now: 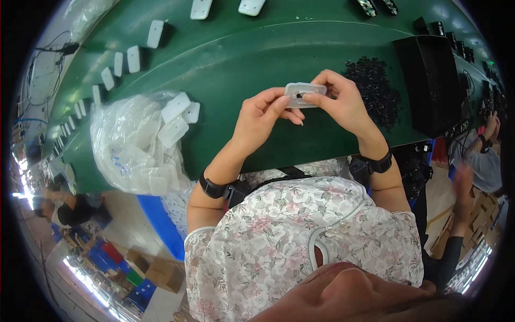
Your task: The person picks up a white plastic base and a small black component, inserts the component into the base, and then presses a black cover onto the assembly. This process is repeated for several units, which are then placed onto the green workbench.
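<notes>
Between my two hands, above the green table, is a white plastic casing (294, 88) with rounded corners and a small dark spot in its middle. My left hand (261, 114) pinches the casing's left end between thumb and fingers. Fingers of my right hand (342, 99) grip its right end from behind, and the thumb presses on its face beside the dark spot. Whether that spot is a hole or a small black part, I cannot tell. Close to my right hand lies a heap of small black parts (373, 88).
A clear plastic bag (129, 142) with white casings (173, 133) stands left of my arms. Single white casings (133, 59) line the table's far left. On the right is a black box (429, 80). Other people sit at both sides. A blue bin (161, 225) is below the table edge.
</notes>
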{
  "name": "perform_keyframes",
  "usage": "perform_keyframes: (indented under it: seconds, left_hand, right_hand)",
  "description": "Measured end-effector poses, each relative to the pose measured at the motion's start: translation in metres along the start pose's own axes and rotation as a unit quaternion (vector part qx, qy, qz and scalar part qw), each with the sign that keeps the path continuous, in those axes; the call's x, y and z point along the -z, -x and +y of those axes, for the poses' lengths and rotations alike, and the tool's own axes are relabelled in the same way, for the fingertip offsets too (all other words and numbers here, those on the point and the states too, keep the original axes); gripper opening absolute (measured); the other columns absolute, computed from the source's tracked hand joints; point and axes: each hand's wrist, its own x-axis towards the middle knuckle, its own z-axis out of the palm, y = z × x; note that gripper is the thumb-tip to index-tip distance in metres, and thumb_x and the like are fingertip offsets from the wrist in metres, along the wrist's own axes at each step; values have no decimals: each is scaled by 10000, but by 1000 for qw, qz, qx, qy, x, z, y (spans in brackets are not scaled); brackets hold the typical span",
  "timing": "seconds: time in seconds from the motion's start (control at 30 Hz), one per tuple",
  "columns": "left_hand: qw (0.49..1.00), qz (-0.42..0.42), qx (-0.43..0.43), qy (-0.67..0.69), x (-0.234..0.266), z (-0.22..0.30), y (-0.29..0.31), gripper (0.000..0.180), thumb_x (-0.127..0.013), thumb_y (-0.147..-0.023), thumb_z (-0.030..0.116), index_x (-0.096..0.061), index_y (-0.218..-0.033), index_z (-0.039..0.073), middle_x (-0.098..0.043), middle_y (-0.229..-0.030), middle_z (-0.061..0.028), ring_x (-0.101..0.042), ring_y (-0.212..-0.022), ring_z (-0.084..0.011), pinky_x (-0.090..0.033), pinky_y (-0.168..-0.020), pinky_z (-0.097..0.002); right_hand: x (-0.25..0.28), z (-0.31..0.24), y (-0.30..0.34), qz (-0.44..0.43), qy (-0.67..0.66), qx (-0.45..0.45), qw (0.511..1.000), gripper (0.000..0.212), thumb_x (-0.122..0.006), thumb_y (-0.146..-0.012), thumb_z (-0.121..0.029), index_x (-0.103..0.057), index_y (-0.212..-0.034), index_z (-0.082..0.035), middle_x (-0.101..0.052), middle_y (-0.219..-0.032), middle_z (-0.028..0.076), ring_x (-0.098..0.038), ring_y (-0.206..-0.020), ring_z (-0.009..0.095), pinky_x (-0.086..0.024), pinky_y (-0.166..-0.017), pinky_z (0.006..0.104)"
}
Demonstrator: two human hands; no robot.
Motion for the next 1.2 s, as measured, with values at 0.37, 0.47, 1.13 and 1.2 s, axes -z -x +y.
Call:
perform_keyframes:
  seconds: [0.37, 0.47, 1.13, 1.2]
  left_hand:
    - [894, 170, -75, -408, 36, 6, -57, 149, -522, -937, 133, -553, -952, -12, -597, -744, -118, -582, -612, -224, -479, -580, -323]
    - [821, 150, -158, -528, 35, 7, -63, 277, -617, -881, 230, -540, -1040, 17, -551, -845, -131, -571, -733, -287, -472, -620, -393]
    - [803, 92, -333, -486, 30, -19, -37, 528, -579, -743, -79, -515, -1250, 58, -562, -1232, -117, -520, -1153, -304, -410, -962, -403]
    - [820, 90, -330, -458, 30, -20, -33, 547, -552, -748, -101, -517, -1268, 66, -547, -1282, -120, -513, -1182, -304, -407, -981, -399]
  right_hand:
    - [114, -32, -112, 365, 589, 127, 710, 490, -742, -726, -320, -568, -1072, -21, -588, -948, 148, -574, -935, 330, -471, -811, 426]
    - [139, -13, -137, 265, 624, 66, 732, 484, -741, -737, -328, -571, -1072, -24, -600, -940, 146, -583, -920, 333, -475, -808, 426]
    - [18, 2, -28, 86, 311, 266, 908, 401, -688, -769, -46, -601, -1161, -50, -611, -1138, 124, -591, -1044, 293, -484, -882, 352]
    - [10, 4, -22, 61, 327, 270, 903, 401, -681, -765, -35, -606, -1158, -55, -612, -1139, 114, -590, -1041, 289, -486, -882, 352]
